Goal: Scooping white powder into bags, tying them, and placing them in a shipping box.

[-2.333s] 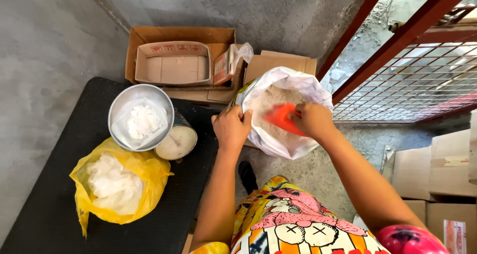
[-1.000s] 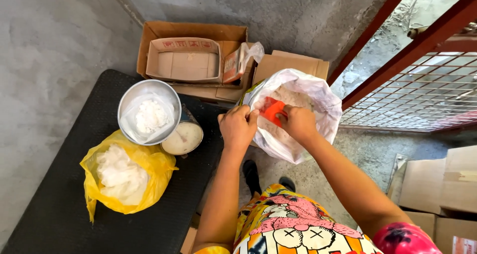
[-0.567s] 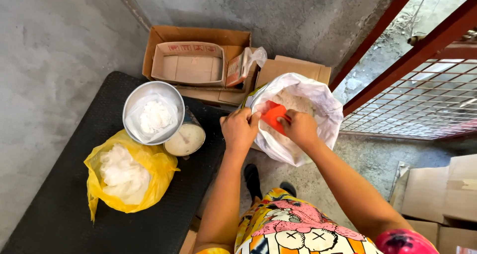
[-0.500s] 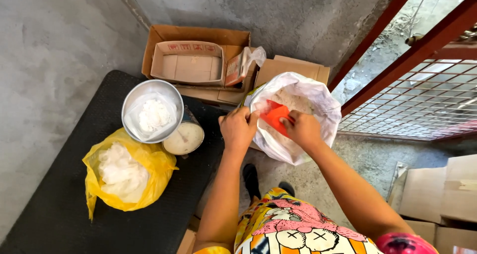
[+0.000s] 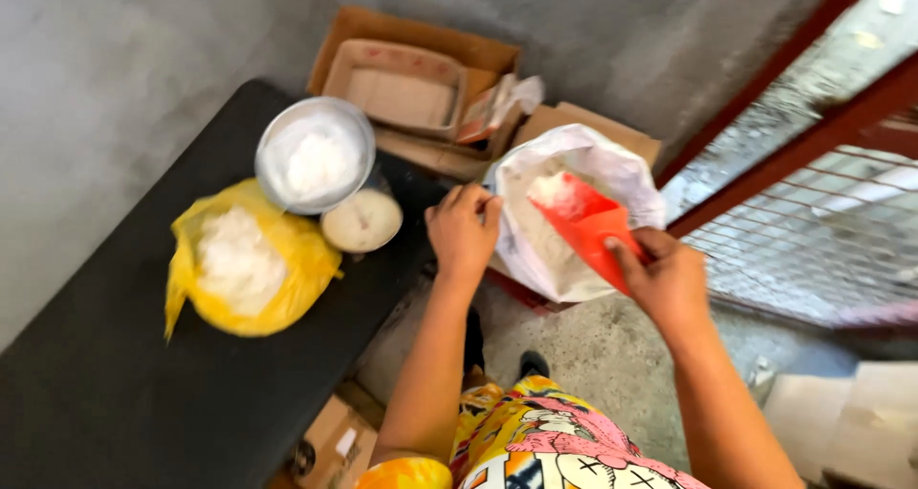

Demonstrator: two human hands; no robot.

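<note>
My left hand [image 5: 466, 229] pinches the near rim of a white sack [image 5: 572, 212] that stands open on the floor. My right hand [image 5: 665, 277] grips an orange scoop [image 5: 585, 225], lifted at the sack's mouth with a little white powder on its far end. Inside the sack lies more pale powder. The frame is blurred by motion.
A black table [image 5: 143, 374] at my left carries a metal bowl [image 5: 315, 153] of white powder, a round white dial scale [image 5: 361, 220] and a yellow bag [image 5: 247, 258] holding white powder. Cardboard boxes [image 5: 406, 83] sit by the grey wall. A red mesh gate [image 5: 822, 212] stands at right.
The orange scoop has come up out of the sack with powder on it, and my right hand has drawn back toward me. My left hand stays on the sack's rim.
</note>
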